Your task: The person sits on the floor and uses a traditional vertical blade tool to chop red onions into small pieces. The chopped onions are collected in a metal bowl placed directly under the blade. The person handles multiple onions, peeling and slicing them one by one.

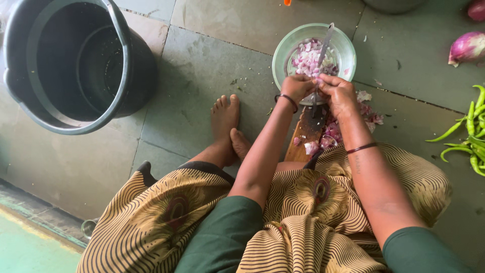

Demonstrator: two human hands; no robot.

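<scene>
Grey stone floor [212, 76] runs under everything, big slabs w/ thin joints. Far left, a black bucket [70, 63] w/ its bail handle lying along the rim; its right edge sits well apart from my feet, so there's open slab between. A teal strip of floor [25, 247] shows at the bottom left corner.

Next over, my bare feet [227, 126] rest flat, toes toward the bowl, near the wooden base [303, 136] of the upright floor cutter. My patterned skirt spreads below.

Centre: my left hand [297, 87] is curled narrow on a piece of onion, fingers bunched, pressed against the blade [323, 48]. The blade rises tilted over the green glass bowl [341, 50], which holds chopped purple onion [310, 60]. My hands cover the bowl's near rim; can't tell if they touch it. My right hand [339, 93] is just beside the left, touching it, fingers closed on the same bit at the blade; exact hold partly hidden.

Onion scraps [328, 134] lie on the base & spill right toward peels [366, 108] on the slab.

Right of that, bare floor w/ room. Far right edge: a whole purple onion [467, 48] up top, another cut off at the corner, & green chillies [470, 134] piled lower, partly out of frame.
</scene>
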